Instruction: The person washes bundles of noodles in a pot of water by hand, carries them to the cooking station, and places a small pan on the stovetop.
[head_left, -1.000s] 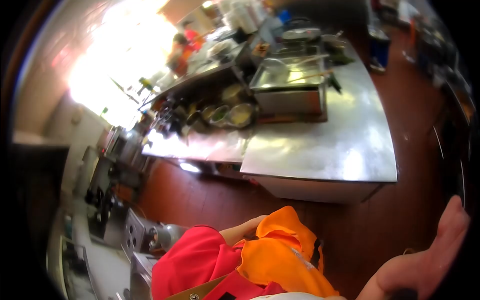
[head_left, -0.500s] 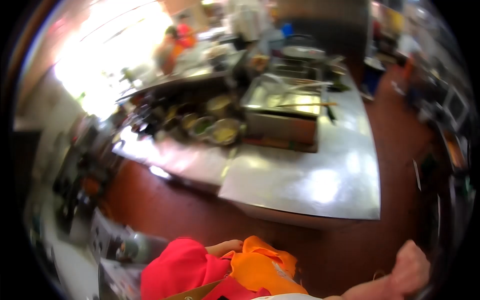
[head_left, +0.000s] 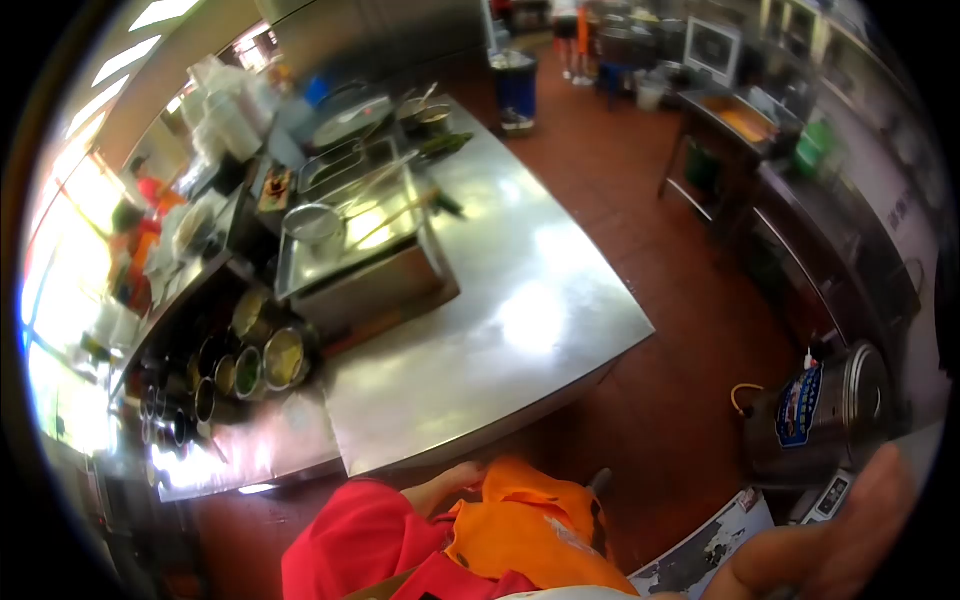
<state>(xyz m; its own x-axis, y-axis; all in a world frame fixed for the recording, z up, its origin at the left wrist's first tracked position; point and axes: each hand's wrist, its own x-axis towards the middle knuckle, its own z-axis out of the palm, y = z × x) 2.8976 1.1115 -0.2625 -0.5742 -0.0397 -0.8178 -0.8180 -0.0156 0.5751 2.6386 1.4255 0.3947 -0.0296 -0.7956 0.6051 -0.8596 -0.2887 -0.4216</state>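
My left hand hangs low beside the orange apron, close to the near edge of the steel table. Its fingers are mostly hidden, and I cannot see anything in it. Out at the lower right, my right hand is held away from my body with its fingers stretched upward, somewhat blurred. Nothing shows in that hand. Behind it stands a round metal drum with a blue label. A red sleeve covers my left upper arm.
The steel table carries a rectangular pan with a strainer and utensils. Several round containers stand on its left. Red floor runs between it and the right-hand counter. Other people stand far back.
My view has swung to the right, so the table appears further left and the drum has come into sight. My right hand is further right in view, its fingers pointing up.
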